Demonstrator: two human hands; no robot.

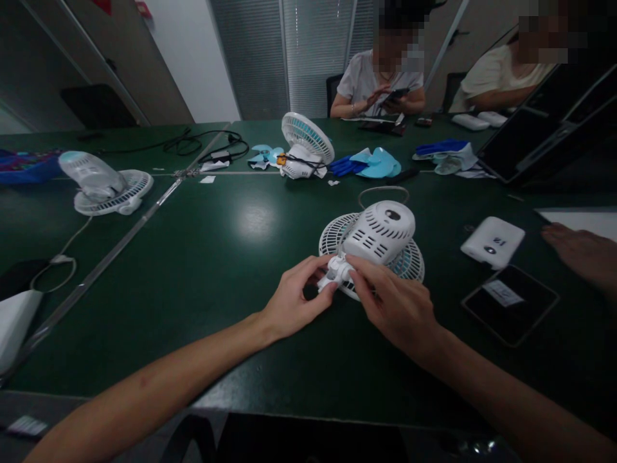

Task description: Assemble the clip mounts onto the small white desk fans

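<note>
A white fan (380, 231) lies face down on the green table, its round grille (409, 262) against the top and its vented motor housing uppermost. At the near side of the housing is a small white clip-like part (340, 270), seemingly joined to the fan. My left hand (301, 296) pinches this part from the left between thumb and fingers. From the right, my right hand (393, 299) closes its thumb and fingertips on the same part. The fingertips hide some of it, so its exact shape is unclear.
Another white fan (306, 145) stands at the back beside light blue blades (376, 163) and blue gloves. A third fan (110, 186) lies left. At right are a white box (494, 241), a dark tray (511, 305) and another person's hand (581, 254). Two people sit opposite.
</note>
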